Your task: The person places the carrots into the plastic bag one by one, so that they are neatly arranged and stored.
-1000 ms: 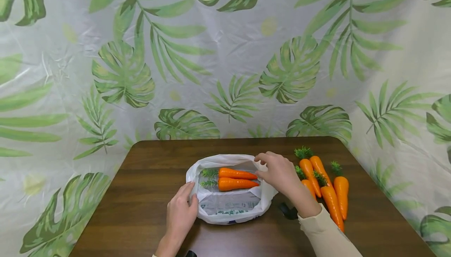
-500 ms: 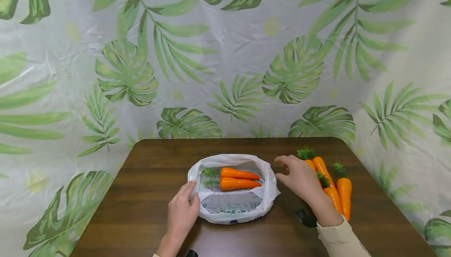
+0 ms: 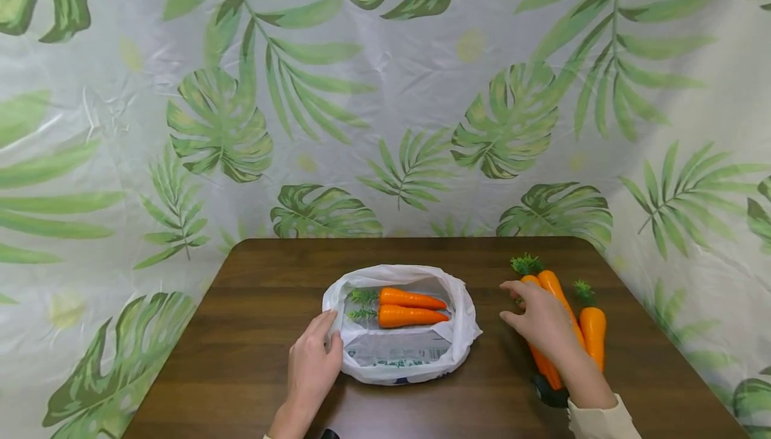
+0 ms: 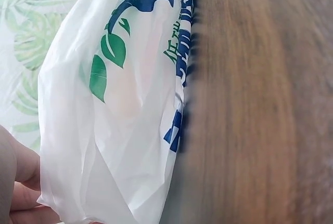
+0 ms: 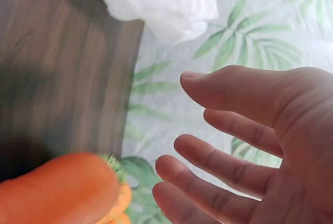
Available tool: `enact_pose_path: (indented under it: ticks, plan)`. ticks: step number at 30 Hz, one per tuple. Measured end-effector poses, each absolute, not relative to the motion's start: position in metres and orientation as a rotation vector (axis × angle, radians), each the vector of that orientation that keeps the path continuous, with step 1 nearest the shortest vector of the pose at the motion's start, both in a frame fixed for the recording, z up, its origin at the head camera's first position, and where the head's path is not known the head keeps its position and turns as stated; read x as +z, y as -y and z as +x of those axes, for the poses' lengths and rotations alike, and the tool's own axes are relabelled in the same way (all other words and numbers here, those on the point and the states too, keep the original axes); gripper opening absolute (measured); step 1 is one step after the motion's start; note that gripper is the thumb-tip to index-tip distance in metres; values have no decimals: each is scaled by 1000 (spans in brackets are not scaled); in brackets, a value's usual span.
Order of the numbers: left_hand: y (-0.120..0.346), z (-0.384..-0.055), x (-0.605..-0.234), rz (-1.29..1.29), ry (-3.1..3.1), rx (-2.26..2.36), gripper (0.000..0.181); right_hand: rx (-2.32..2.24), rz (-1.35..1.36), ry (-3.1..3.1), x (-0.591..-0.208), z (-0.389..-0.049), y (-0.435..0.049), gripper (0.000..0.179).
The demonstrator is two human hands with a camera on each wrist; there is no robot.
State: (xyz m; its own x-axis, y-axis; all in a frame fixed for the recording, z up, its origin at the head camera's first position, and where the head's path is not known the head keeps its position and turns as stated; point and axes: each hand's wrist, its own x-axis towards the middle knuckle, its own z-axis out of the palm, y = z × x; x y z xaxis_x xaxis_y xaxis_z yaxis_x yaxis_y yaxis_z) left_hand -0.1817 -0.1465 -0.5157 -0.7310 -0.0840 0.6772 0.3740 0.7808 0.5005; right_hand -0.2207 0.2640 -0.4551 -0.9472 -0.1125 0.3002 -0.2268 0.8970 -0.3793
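Observation:
A white plastic bag [image 3: 415,373] with its mouth spread wide lies mid-table. Two orange carrots [image 3: 412,316] with green tops lie side by side in it, tips to the right. My left hand [image 3: 313,359] holds the bag's left rim; in the left wrist view its fingertips are partly hidden behind the plastic [image 4: 119,146]. Over a pile of carrots at the right hovers my right hand [image 3: 545,322], fingers loosely curved and nothing between thumb and fingers. A carrot [image 5: 62,190] lies below that hand in the right wrist view. The hand and forearm cover part of the pile.
Dark wooden table [image 3: 265,278] with rounded far corners. Behind it hangs a pale sheet [image 3: 415,111] printed with green leaves. Another carrot [image 3: 593,332] lies along the pile's right side. A black object [image 3: 549,392] shows beneath my right wrist.
My right hand has left the bag's right rim and moved right, over the carrot pile. My left hand has stayed at the left rim. The view has shifted slightly.

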Motion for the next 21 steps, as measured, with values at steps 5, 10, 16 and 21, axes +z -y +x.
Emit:
enact_pose_path:
  ticks: [5, 10, 16, 21]
  plan:
    - [145, -182, -516, -219, 2243, -825, 35, 610, 196, 2818, -461, -218, -274, 52]
    - [145, -183, -518, -216, 2253, -824, 35, 620, 171, 2823, -467, -215, -281, 54]
    - [146, -182, -520, -206, 2258, -829, 36, 608, 143, 2831, -472, -211, -287, 53]
    - [146, -183, -519, -209, 2263, -830, 35, 614, 131, 2852, -477, -209, -289, 52]
